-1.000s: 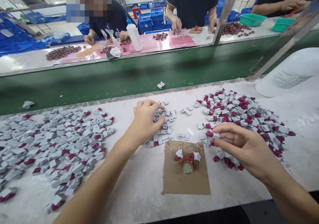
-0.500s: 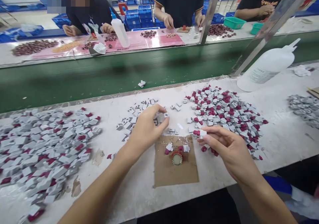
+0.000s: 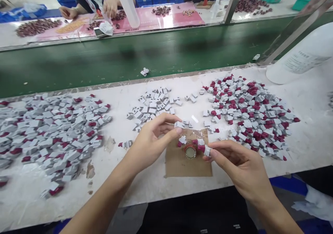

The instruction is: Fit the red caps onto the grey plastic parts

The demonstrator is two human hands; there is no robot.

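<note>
My left hand [image 3: 152,142] pinches a small grey block [image 3: 179,124] between thumb and fingertips, above the far edge of a cardboard piece [image 3: 187,167]. My right hand [image 3: 240,163] grips a grey and maroon piece [image 3: 206,150] at its grey end, the maroon end pointing left over the cardboard. Just left of it, a crimped bottle cap [image 3: 190,152] lies open side up on the cardboard. A grey and maroon piece [image 3: 181,140] sits behind the cap, and another lies near the right fingertips, partly hidden. Loose grey blocks [image 3: 153,104] are spread beyond my left hand.
Large piles of grey and maroon pieces lie at left [image 3: 59,130] and right [image 3: 249,105]. A white squeeze bottle [image 3: 299,53] stands at the back right. Beyond the green belt [image 3: 125,60], co-workers' hands [image 3: 110,6] work at a table with a pink mat [image 3: 145,17].
My right hand has brought its grey and maroon piece left and down, over the cardboard near the cap. My left hand has drawn back from the loose blocks with one grey block. The view has shifted.
</note>
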